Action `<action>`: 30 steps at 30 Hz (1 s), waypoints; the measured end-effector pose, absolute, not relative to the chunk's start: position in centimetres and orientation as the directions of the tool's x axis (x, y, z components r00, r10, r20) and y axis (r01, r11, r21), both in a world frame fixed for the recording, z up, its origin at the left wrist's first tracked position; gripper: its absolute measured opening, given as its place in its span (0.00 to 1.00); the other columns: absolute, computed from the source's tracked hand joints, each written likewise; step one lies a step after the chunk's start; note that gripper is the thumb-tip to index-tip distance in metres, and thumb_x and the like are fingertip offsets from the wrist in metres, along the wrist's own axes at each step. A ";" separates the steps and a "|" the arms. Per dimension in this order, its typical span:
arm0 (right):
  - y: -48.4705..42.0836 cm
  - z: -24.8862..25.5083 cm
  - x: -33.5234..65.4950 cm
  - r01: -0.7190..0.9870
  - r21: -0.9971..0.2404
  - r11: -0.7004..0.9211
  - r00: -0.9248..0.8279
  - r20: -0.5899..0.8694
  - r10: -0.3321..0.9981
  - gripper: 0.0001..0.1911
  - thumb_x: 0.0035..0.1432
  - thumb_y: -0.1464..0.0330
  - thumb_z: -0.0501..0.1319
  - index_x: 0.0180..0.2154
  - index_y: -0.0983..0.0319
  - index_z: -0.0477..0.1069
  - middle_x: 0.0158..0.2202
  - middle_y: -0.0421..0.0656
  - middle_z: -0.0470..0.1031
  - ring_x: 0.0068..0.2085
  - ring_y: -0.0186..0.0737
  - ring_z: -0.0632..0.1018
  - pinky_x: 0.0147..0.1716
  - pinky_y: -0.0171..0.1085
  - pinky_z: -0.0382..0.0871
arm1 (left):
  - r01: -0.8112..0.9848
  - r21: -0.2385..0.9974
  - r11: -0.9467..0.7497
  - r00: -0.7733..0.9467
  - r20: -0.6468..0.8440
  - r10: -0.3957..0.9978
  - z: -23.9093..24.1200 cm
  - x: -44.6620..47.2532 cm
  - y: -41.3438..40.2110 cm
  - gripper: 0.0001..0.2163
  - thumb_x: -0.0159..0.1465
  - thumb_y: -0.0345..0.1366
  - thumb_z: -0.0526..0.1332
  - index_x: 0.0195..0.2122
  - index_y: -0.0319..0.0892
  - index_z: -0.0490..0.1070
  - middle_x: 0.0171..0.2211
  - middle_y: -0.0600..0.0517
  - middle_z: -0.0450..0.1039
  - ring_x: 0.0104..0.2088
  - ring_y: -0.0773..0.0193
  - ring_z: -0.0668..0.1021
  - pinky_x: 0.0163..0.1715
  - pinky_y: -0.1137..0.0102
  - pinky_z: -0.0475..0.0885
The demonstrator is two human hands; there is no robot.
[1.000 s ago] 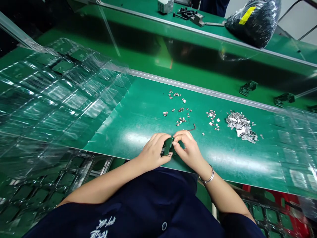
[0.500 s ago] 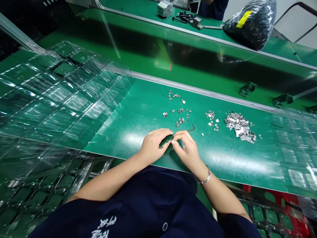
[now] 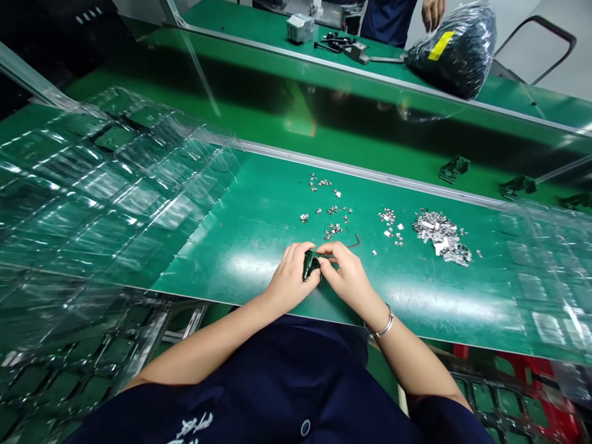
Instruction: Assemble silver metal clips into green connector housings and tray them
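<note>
Near the front edge of the green table, my left hand is closed around a small dark green part, which looks like a molded housing. My right hand meets it from the right, thumb and forefinger pinched at the part's upper right side. Whatever sits between those right fingertips is too small and hidden to name. Just beyond the hands lie a hex key and small piles of shiny metal pieces. A larger heap of metal pieces is farther right.
Stacked clear plastic trays cover the table's left side, and more clear trays stand at the right. Behind the metal rail sit dark green housings. Across the bench are a wrapped black bag and another person's hand.
The green part has turned more upright in my left hand, and my right fingers have stayed against it. Another person's hand has come into view by the black bag. The view has shifted slightly.
</note>
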State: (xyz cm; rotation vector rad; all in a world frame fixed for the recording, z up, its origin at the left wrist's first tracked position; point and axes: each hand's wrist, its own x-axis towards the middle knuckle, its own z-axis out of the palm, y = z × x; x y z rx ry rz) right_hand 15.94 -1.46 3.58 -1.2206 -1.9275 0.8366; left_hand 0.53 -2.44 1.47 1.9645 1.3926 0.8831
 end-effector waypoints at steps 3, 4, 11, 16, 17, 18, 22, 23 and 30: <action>-1.3 4.1 16.3 0.526 -0.764 0.374 -0.333 0.219 0.917 0.10 0.57 0.76 0.53 0.40 0.59 0.66 0.38 0.44 0.72 0.41 0.41 0.74 0.43 0.41 0.70 | 0.471 0.832 -0.293 0.309 0.155 0.938 1.5 0.2 -2.3 0.20 0.56 0.32 0.57 0.50 0.42 0.57 0.45 0.45 0.64 0.48 0.55 0.69 0.49 0.58 0.68; -1.2 4.3 16.3 0.536 -0.757 0.375 -0.353 0.203 0.914 0.10 0.57 0.76 0.53 0.40 0.59 0.66 0.39 0.44 0.72 0.41 0.41 0.74 0.42 0.40 0.70 | 0.445 0.850 -0.283 0.326 0.140 0.935 1.5 0.2 -2.2 0.19 0.57 0.33 0.56 0.50 0.42 0.57 0.45 0.45 0.64 0.48 0.55 0.70 0.49 0.58 0.68; -0.5 4.5 16.4 0.604 -0.718 0.347 -0.380 0.123 0.917 0.09 0.56 0.78 0.53 0.38 0.61 0.64 0.38 0.45 0.71 0.42 0.42 0.73 0.42 0.41 0.68 | 0.417 0.880 -0.225 0.376 0.058 0.925 2.2 -0.2 -1.2 0.15 0.60 0.37 0.53 0.48 0.42 0.61 0.45 0.45 0.68 0.47 0.56 0.72 0.48 0.60 0.69; -0.4 4.5 16.1 0.645 -0.627 0.436 -0.449 0.151 0.881 0.09 0.56 0.79 0.52 0.38 0.62 0.63 0.37 0.46 0.71 0.41 0.44 0.72 0.43 0.41 0.68 | 0.638 0.736 -0.225 0.381 -0.049 0.923 3.6 -0.5 -0.1 0.07 0.59 0.34 0.52 0.36 0.45 0.67 0.34 0.53 0.75 0.36 0.59 0.76 0.57 0.52 0.61; -0.5 4.5 16.0 0.658 -0.598 0.457 -0.464 0.157 0.872 0.08 0.56 0.78 0.52 0.37 0.62 0.63 0.36 0.46 0.71 0.40 0.44 0.71 0.43 0.41 0.68 | 0.677 0.695 -0.243 0.384 -0.052 0.922 3.8 -0.5 0.1 0.06 0.59 0.34 0.52 0.34 0.45 0.66 0.31 0.54 0.74 0.33 0.60 0.75 0.59 0.50 0.58; -0.5 4.5 15.8 0.669 -0.571 0.475 -0.476 0.161 0.864 0.08 0.57 0.78 0.52 0.37 0.62 0.63 0.36 0.46 0.70 0.40 0.44 0.71 0.42 0.41 0.68 | 0.701 0.663 -0.262 0.393 -0.053 0.918 3.9 -0.5 0.3 0.05 0.58 0.34 0.52 0.33 0.45 0.66 0.29 0.55 0.74 0.30 0.61 0.75 0.60 0.49 0.56; -0.7 4.3 14.7 0.723 -0.483 0.494 -0.482 0.160 0.861 0.06 0.59 0.77 0.51 0.37 0.63 0.64 0.35 0.47 0.70 0.38 0.44 0.70 0.42 0.41 0.68 | 0.737 0.610 -0.292 0.407 -0.055 0.912 4.1 -0.6 1.0 0.06 0.58 0.36 0.51 0.29 0.46 0.66 0.25 0.55 0.73 0.26 0.61 0.74 0.56 0.50 0.62; -0.7 4.3 14.5 0.733 -0.471 0.491 -0.477 0.158 0.864 0.06 0.60 0.77 0.51 0.38 0.64 0.64 0.35 0.47 0.70 0.38 0.44 0.70 0.41 0.41 0.68 | 0.740 0.605 -0.292 0.405 -0.055 0.913 4.2 -0.6 1.1 0.06 0.58 0.37 0.51 0.29 0.46 0.66 0.25 0.55 0.73 0.27 0.60 0.74 0.54 0.52 0.65; 2.2 4.1 20.8 0.701 -0.627 0.340 -0.349 0.115 0.930 0.05 0.62 0.74 0.55 0.37 0.61 0.68 0.38 0.42 0.74 0.40 0.37 0.73 0.41 0.36 0.66 | 0.672 0.722 -0.167 0.332 -0.093 0.939 3.5 -2.0 0.7 0.15 0.61 0.45 0.53 0.44 0.46 0.70 0.44 0.50 0.77 0.43 0.56 0.78 0.33 0.67 0.74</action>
